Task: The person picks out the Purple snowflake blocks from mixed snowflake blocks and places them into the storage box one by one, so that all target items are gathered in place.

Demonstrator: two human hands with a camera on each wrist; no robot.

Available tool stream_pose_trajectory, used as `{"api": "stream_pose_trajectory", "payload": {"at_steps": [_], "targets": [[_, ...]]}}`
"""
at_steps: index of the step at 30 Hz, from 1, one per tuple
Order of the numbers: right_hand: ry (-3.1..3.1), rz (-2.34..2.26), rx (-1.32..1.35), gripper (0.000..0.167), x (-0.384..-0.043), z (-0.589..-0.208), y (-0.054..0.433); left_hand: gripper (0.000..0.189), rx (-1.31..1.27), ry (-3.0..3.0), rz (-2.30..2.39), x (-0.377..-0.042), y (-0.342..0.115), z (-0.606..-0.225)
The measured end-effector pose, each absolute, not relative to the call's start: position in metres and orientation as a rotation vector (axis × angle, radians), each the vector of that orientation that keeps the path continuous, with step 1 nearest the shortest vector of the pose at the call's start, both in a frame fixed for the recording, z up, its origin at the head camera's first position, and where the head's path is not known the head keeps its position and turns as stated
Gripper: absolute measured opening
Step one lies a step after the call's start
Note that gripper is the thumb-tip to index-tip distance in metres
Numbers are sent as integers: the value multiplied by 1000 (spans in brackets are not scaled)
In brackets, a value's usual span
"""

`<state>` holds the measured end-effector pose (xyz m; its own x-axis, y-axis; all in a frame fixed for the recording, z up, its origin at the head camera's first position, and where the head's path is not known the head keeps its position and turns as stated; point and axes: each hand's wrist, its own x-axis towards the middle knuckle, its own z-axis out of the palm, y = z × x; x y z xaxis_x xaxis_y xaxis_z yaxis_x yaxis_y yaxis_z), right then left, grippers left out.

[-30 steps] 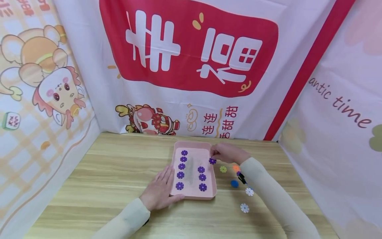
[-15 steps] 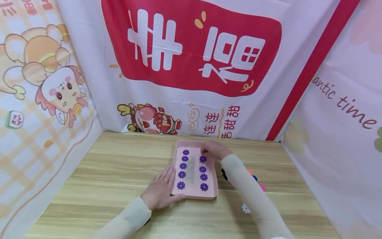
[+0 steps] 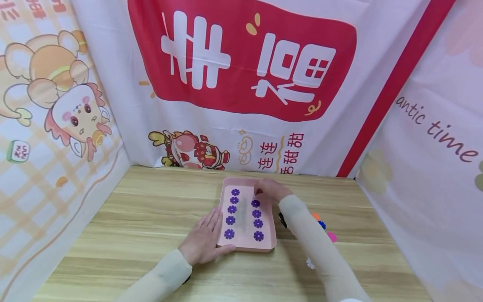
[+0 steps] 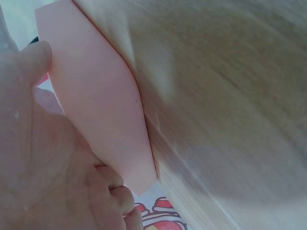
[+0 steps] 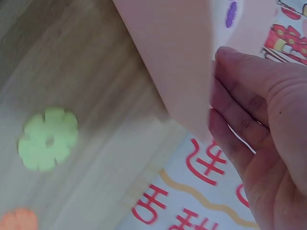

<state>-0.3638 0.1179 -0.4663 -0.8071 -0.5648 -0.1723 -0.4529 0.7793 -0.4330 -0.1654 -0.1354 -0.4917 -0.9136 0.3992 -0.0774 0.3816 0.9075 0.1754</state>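
A shallow pink tray (image 3: 247, 250) holds two columns of purple snowflake discs. Several run down the left column, including one disc (image 3: 229, 234) near the front, and several more down the right. My left hand (image 3: 202, 241) rests against the tray's front-left corner, fingers laid along its left side and thumb along the front edge. Over the far right part of the tray is my right hand (image 3: 269, 191), its bent fingertips just behind the farthest visible purple disc (image 3: 255, 203) of the right column. The tray wall (image 5: 172, 57) hides those fingertips in the right wrist view.
Right of the tray, loose discs lie on the wooden table (image 3: 158, 209): orange (image 3: 316, 216), blue (image 3: 322, 225), pink (image 3: 332, 237) and white (image 3: 310, 263), partly behind the right forearm. A green disc (image 5: 48, 139) shows in the right wrist view. Printed cloth walls surround the table.
My right hand has moved left from the tray's right edge, bringing a purple disc to the far end of the right column. That disc now lies slightly nearer the front. The left hand stays put.
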Motion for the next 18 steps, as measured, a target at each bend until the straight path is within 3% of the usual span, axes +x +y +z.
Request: {"api": "stream_pose_trajectory", "payload": {"at_steps": [6, 18], "targets": [[2700, -238, -1120, 10, -356, -437, 139, 111, 587, 2950, 252, -166, -134, -490], [2651, -95, -961, 10, -318, -420, 211, 109, 592, 2950, 264, -165, -134, -491]]}}
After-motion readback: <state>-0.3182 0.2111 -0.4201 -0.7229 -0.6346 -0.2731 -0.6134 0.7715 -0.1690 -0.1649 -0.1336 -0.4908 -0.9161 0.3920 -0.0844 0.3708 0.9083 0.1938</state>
